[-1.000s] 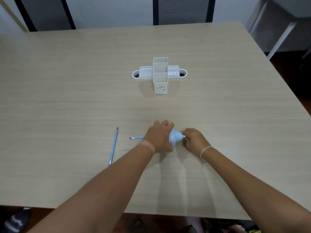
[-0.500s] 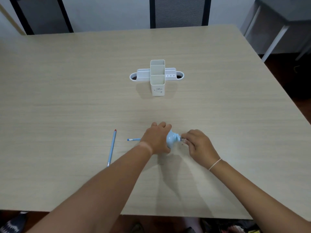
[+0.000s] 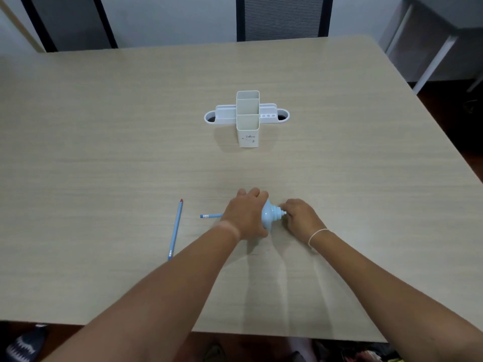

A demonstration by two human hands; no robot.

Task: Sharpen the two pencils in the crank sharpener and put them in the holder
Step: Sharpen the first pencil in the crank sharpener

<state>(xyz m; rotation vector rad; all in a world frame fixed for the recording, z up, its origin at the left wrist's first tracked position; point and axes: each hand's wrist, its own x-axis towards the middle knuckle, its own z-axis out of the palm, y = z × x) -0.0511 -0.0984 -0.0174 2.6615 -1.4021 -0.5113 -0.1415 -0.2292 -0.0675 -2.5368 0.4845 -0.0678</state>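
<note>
A light blue crank sharpener (image 3: pixel 270 217) lies on the wooden table (image 3: pixel 104 152). My left hand (image 3: pixel 245 214) wraps over its body and holds it down. A blue pencil (image 3: pixel 210 216) sticks out to the left from under that hand, its far end hidden inside the sharpener. My right hand (image 3: pixel 300 218) pinches the crank at the sharpener's right end; the handle itself is hidden by my fingers. A second blue pencil (image 3: pixel 176 229) with a red tip lies loose on the table to the left. The white holder (image 3: pixel 247 118) stands upright farther back, with nothing in it.
A dark chair (image 3: pixel 283 18) stands behind the table's far edge. A grey table leg and frame (image 3: pixel 433 61) are at the upper right. The table's near edge runs just below my forearms.
My right hand has shifted around the crank end, its wrist going down and back up. My left hand, the sharpener and both pencils have stayed in place.
</note>
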